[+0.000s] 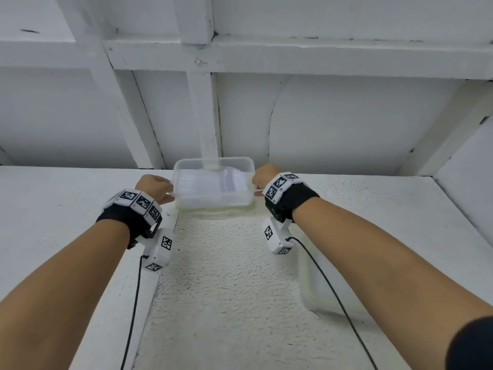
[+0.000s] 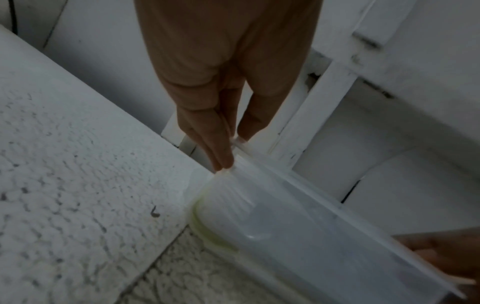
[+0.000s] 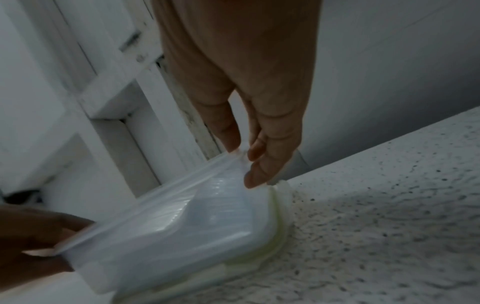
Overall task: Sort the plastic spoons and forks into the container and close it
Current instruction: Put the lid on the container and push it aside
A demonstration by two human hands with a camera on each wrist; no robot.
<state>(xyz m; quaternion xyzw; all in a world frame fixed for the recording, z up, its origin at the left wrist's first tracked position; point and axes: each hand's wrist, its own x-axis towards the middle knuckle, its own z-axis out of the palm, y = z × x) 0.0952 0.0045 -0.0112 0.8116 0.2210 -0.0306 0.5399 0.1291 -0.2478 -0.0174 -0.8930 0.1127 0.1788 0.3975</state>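
Fingertips [image 2: 224,162] of left hand [image 1: 153,186] and right hand [image 1: 264,174] pinching opposite rim edges of clear container [image 1: 213,182], cutlery stacked inside. Resting on green-edged lid at far edge of white textured table [image 1: 226,289], beside white wall framing [image 1: 202,108]. Second lid [image 1: 317,289] near right forearm.

Bare tabletop [image 1: 224,276] lies open between the forearms; the wall [image 1: 333,116] rises just behind the container [image 1: 213,182].
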